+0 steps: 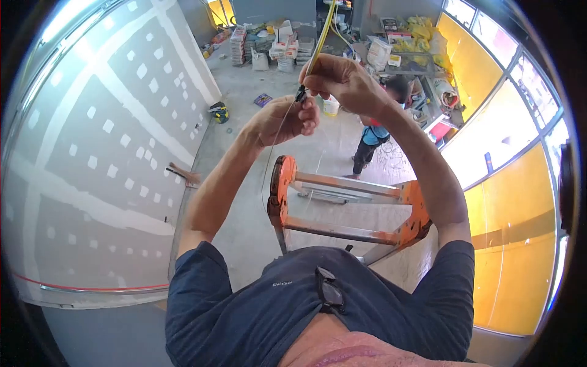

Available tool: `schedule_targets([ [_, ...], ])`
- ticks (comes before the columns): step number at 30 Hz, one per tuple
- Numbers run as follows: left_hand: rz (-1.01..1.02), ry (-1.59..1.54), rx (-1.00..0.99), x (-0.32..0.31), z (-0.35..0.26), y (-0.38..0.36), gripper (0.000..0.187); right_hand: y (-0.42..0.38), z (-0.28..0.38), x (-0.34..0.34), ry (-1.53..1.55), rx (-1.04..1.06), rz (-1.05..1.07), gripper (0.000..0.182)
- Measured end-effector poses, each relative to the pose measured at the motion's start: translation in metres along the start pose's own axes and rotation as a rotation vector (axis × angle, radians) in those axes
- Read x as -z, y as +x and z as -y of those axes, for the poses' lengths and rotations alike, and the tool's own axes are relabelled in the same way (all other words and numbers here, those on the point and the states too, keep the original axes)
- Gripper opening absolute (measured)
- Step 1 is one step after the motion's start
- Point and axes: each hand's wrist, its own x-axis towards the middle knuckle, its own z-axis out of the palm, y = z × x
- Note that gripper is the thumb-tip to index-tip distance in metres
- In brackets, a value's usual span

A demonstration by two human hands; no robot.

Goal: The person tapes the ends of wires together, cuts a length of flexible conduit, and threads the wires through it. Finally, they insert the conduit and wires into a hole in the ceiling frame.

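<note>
Both my hands are raised above the ladder, close together. My right hand (345, 82) pinches a bundle of yellow wires (323, 38) that comes down from the top of the view. Just below those fingers the bundle ends in a small black piece (299, 93), perhaps tape. My left hand (286, 120) is closed with curled fingers at this black piece, where a thin wire (280, 131) runs out. The thin wire hangs in a curve past my left wrist towards the ladder. Exactly how the left fingertips grip is partly hidden.
An orange-ended stepladder (348, 229) stands before my chest. Below right, a person in a blue top (374, 136) stands on the floor. Bags (284, 49) and materials line the back. A patched board wall (98, 153) is left, yellow-covered windows (513, 238) right.
</note>
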Motion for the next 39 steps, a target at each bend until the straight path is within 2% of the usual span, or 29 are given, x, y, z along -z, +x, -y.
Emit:
schedule_targets([
  [2, -0.268, 0.081, -0.167, -0.002, -0.004, -0.003, 0.023, 0.001, -0.007, 0.0, -0.147, 0.015, -0.015, 0.011],
  [3, -0.502, 0.26, -0.265, -0.003, -0.008, -0.003, 0.033, 0.0, -0.007, 0.0, -0.142, 0.013, -0.015, 0.011],
  [4, -0.507, 0.259, -0.261, 0.001, -0.011, -0.005, 0.033, -0.004, -0.006, -0.002, -0.193, -0.031, -0.064, 0.012],
  [6, -0.666, 0.713, -0.483, 0.012, -0.02, -0.01, 0.033, -0.005, -0.005, -0.006, -0.244, -0.074, -0.109, 0.013],
  [7, -0.873, 0.909, -0.532, -0.016, -0.02, -0.012, 0.021, -0.003, -0.005, -0.008, -0.297, -0.064, -0.165, 0.012],
  [8, -0.872, 0.908, -0.534, -0.039, -0.014, -0.015, 0.021, 0.0, -0.005, -0.009, -0.35, -0.054, -0.224, 0.011],
  [10, -0.608, 2.024, -0.985, -0.071, -0.001, -0.018, 0.011, 0.008, -0.004, -0.014, -0.296, -0.073, -0.21, 0.014],
  [11, -0.613, 2.019, -0.982, -0.074, 0.008, -0.017, 0.011, 0.009, -0.004, -0.016, -0.24, -0.098, -0.185, 0.017],
  [13, -0.586, 2.264, -0.825, -0.08, 0.023, -0.02, 0.016, 0.004, -0.005, -0.019, -0.235, -0.124, -0.141, 0.017],
  [16, -0.647, 2.35, -0.738, -0.082, 0.039, -0.022, 0.013, 0.002, -0.003, -0.02, -0.277, -0.136, -0.1, 0.018],
  [18, -0.661, 2.235, -0.772, -0.088, 0.037, -0.024, 0.01, 0.002, -0.008, -0.019, -0.279, -0.083, -0.099, 0.019],
  [20, -0.823, 1.85, -0.891, -0.091, 0.03, -0.026, 0.009, 0.0, -0.001, -0.018, -0.234, -0.127, -0.115, 0.013],
  [23, -0.839, 1.77, -0.935, -0.091, 0.031, -0.029, 0.01, -0.002, 0.0, -0.018, -0.192, -0.106, -0.137, 0.014],
  [25, -0.848, 1.703, -0.932, -0.092, 0.033, -0.033, 0.01, -0.005, 0.004, -0.02, -0.218, -0.181, -0.163, 0.021],
  [28, -0.789, 1.828, -1.033, -0.098, 0.045, -0.04, 0.012, -0.005, 0.014, -0.03, -0.161, -0.212, -0.141, 0.021],
  [30, -0.724, 2.034, -0.901, -0.1, 0.063, -0.041, 0.011, -0.006, 0.007, -0.034, -0.17, -0.2, -0.144, 0.022],
  [31, -0.758, 2.088, -0.853, -0.099, 0.068, -0.038, 0.014, -0.006, 0.007, -0.035, -0.182, -0.183, -0.131, 0.021],
  [35, -0.823, 2.199, -0.803, -0.112, 0.072, -0.04, 0.018, -0.007, 0.012, -0.035, -0.13, -0.148, -0.13, 0.017],
  [37, -0.926, 2.358, -0.524, -0.126, 0.084, -0.046, 0.021, -0.007, 0.013, -0.033, -0.129, -0.158, -0.103, 0.016],
  [39, -0.86, 2.306, -0.568, -0.148, 0.074, -0.059, 0.023, -0.006, 0.014, -0.031, -0.093, -0.177, -0.081, 0.016],
])
